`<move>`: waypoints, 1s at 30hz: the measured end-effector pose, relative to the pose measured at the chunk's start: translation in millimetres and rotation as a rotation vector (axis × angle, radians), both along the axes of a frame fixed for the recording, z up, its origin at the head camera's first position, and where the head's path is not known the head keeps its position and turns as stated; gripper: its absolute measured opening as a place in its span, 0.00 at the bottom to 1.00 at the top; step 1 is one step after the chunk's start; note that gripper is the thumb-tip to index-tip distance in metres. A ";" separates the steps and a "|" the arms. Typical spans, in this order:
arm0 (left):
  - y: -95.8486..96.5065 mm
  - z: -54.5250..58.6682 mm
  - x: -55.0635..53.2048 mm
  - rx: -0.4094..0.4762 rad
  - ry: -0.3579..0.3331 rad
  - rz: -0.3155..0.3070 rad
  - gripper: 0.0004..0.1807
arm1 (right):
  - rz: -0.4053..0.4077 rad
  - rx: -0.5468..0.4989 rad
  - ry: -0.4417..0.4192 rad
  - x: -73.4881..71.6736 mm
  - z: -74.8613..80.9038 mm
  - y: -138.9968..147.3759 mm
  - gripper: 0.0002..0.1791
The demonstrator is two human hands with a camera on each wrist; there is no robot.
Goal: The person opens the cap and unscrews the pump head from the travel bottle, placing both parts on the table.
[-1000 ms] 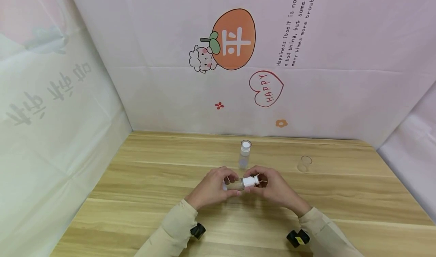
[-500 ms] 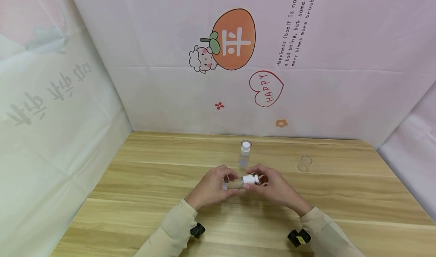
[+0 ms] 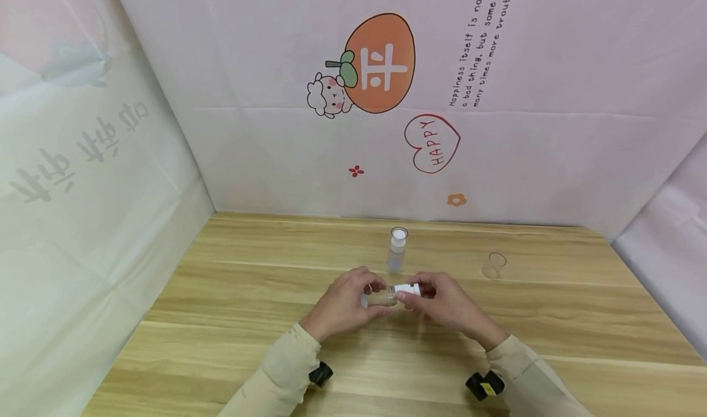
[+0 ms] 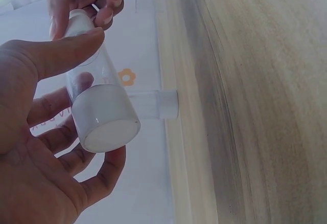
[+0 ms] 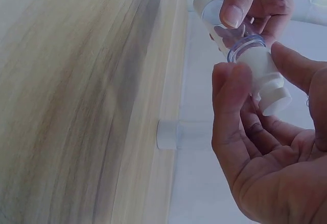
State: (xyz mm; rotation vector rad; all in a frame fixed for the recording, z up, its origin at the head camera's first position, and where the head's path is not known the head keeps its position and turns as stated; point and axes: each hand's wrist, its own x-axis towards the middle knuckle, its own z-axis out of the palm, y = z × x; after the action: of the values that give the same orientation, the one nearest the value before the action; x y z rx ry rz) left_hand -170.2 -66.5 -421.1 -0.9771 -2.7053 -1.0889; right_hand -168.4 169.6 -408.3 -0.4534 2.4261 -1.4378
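A clear bottle (image 3: 381, 298) with a thick white base is held nearly sideways above the table. My left hand (image 3: 348, 300) grips its body, thumb on one side and fingers curled on the other, as the left wrist view shows. On the bottle's neck sits a white pump top (image 5: 261, 69). My right hand (image 3: 444, 303) holds this top between thumb and fingers, and the small nozzle end pokes out toward the palm. Just beyond the hands, a similar bottle (image 3: 396, 252) with a white top stands upright under a clear cover.
A clear, cup-shaped cap (image 3: 493, 266) stands on the wooden table (image 3: 248, 306) to the right. A printed white cloth (image 3: 276, 159) hangs behind the table, with more cloth at both sides. Each wrist wears a small black camera mount (image 3: 320, 374).
My right hand's fingers have shifted their hold on the pump top, the thumb now lying over it. The left hand and bottle stay nearly still.
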 end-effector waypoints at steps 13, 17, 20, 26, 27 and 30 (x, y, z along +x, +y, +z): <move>-1.0 0.2 -1.9 0.034 -0.091 -0.020 0.18 | 0.062 0.000 0.174 -1.2 -2.9 3.0 0.14; -1.7 0.5 -2.3 0.033 -0.106 -0.021 0.18 | 0.075 0.000 0.215 -1.1 -2.4 3.4 0.14; -2.7 0.8 -2.0 0.026 -0.104 -0.016 0.17 | 0.079 -0.008 0.224 -0.7 -1.4 4.5 0.14; -5.5 -1.6 -3.2 0.027 -0.103 -0.007 0.17 | 0.064 0.003 0.236 0.0 0.4 8.9 0.14; -6.0 -2.1 -3.5 0.030 -0.105 -0.007 0.17 | 0.060 0.002 0.236 0.1 0.8 9.7 0.14; -7.3 -2.8 -4.2 0.033 -0.110 -0.003 0.17 | 0.039 0.000 0.232 -0.2 0.6 13.0 0.15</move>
State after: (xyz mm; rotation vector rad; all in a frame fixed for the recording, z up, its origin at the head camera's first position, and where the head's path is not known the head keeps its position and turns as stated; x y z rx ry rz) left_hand -174.5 -73.8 -423.9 -0.9444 -2.7622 -1.2183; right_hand -168.7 182.7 -407.8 -0.6984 2.5775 -1.4407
